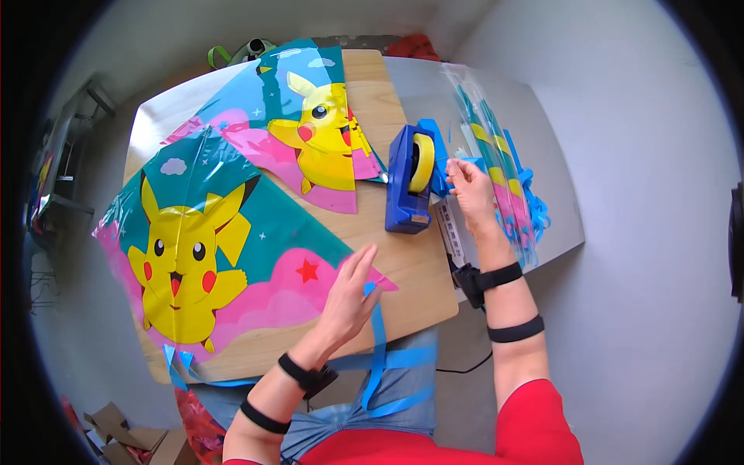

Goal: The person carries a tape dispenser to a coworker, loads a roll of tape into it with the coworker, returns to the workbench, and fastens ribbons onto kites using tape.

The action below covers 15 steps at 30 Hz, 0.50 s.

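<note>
A kite with a yellow cartoon character on teal and pink film lies spread on the wooden board. My left hand rests by its right corner, fingers stretched out, with a blue ribbon running down from beside the thumb. Raised to the right of the blue tape dispenser, my right hand has its thumb and fingertips pinched together; whatever is between them is too small to make out. The dispenser carries a roll of yellow tape.
More printed kite sheets lie farther back on the wooden board. Clear-wrapped kite packs and blue ribbons are on the grey table at right. Cardboard boxes stand on the floor at lower left.
</note>
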### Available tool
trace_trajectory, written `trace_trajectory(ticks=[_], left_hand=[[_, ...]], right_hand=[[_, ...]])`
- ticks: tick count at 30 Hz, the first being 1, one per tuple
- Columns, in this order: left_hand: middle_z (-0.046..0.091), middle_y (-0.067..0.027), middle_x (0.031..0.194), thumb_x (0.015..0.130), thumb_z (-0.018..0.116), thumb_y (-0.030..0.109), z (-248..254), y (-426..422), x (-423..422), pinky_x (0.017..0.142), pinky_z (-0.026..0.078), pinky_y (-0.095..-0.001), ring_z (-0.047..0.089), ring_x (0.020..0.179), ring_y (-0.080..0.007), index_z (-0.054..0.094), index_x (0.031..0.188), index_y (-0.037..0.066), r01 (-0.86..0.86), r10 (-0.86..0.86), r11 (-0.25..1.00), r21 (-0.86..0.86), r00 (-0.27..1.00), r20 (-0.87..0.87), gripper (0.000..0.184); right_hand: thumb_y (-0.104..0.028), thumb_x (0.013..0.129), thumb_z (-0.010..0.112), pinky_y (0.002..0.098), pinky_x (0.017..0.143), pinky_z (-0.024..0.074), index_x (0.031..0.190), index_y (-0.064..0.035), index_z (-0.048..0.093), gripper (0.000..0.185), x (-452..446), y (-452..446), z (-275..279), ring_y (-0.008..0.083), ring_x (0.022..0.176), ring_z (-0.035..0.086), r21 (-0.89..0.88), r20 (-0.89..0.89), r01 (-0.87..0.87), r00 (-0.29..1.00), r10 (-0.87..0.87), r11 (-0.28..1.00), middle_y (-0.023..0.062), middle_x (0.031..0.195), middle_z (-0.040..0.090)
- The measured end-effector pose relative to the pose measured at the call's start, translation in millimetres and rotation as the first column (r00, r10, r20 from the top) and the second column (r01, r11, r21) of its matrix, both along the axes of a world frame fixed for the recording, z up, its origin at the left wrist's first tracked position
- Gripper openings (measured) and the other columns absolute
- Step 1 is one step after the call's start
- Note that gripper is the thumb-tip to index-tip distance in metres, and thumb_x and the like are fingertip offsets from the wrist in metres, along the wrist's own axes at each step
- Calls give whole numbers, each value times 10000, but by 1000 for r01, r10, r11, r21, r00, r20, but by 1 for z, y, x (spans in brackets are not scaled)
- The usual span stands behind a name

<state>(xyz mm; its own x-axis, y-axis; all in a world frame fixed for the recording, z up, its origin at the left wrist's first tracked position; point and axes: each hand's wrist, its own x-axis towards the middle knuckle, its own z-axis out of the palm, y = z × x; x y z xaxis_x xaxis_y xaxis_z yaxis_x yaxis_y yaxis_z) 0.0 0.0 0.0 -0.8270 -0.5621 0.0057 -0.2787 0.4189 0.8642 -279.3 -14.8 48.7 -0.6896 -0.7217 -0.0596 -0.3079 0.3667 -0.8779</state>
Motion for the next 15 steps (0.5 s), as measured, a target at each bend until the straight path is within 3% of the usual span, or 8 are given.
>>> trace_trajectory(ticks=[2, 3, 5, 6, 9, 10, 14, 15], left_hand=[[184, -185, 1454, 745, 690, 109, 20, -3, -45, 1090, 222, -375, 211, 1339, -334, 78, 1417, 16, -87, 90, 996, 31, 990, -108, 913], [197, -199, 1445, 742, 694, 117, 8, -76, -20, 1091, 219, -372, 214, 1336, -340, 90, 1410, -3, -102, 101, 992, -75, 995, -17, 908], [222, -226, 1428, 737, 702, 132, -2, -87, -67, 1092, 214, -367, 219, 1331, -352, 114, 1396, -41, -156, 148, 987, -47, 979, -143, 900], [238, -249, 1415, 725, 725, 182, -8, -90, -88, 1093, 210, -371, 233, 1324, -365, 106, 1388, -63, -143, 135, 987, -69, 984, -114, 940], [221, -248, 1424, 710, 745, 237, -14, -109, -105, 1096, 200, -391, 235, 1323, -373, 63, 1395, -53, 93, -91, 994, -53, 995, 35, 1009], [219, -249, 1425, 684, 767, 260, -15, -110, -105, 1096, 193, -422, 246, 1319, -374, 48, 1396, -49, 102, -102, 995, -8, 995, 17, 1058], [196, -289, 1413, 642, 786, 214, -10, -103, -105, 1083, 201, -473, 263, 1307, -378, 85, 1377, -81, 107, -104, 991, -82, 994, 40, 1058], [222, -274, 1406, 637, 788, 192, -12, -99, -106, 1075, 228, -444, 270, 1303, -376, 85, 1384, -67, 71, -68, 994, -82, 997, 37, 1058]], right_hand=[[-241, 798, 691, 226, 697, 468, 1034, 4, 632, 345, -15, 5, 27, 109, 750, 591, 40, -122, -47, 991, 51, 998, 82, 845, 654], [-233, 786, 703, 227, 687, 467, 1029, 10, 633, 351, 18, -55, -16, 109, 745, 589, -39, 33, -81, 996, 82, 996, 77, 837, 652], [-217, 761, 728, 228, 667, 464, 1019, 22, 634, 364, -3, -57, -7, 108, 735, 585, 25, 31, -165, 986, 164, 986, 67, 821, 649], [-195, 732, 753, 236, 653, 461, 984, 32, 640, 358, -7, -57, 6, 117, 729, 583, 35, 206, -107, 974, 98, 994, 63, 815, 646], [-160, 714, 765, 242, 649, 461, 961, 32, 642, 335, -14, -64, 16, 127, 722, 580, 178, 317, -89, 948, 28, 980, 65, 816, 642], [-130, 705, 768, 240, 651, 462, 918, 26, 644, 292, -19, -64, 13, 126, 708, 573, 177, 368, -92, 930, 21, 980, 61, 801, 638], [-123, 695, 768, 242, 626, 467, 814, 16, 639, 224, -17, -65, -5, 118, 691, 572, 41, 310, -89, 948, 72, 995, 67, 763, 635], [-124, 693, 769, 243, 618, 469, 802, 16, 638, 220, -16, -65, -7, 119, 682, 574, 42, 273, -86, 959, 71, 995, 71, 749, 632]])
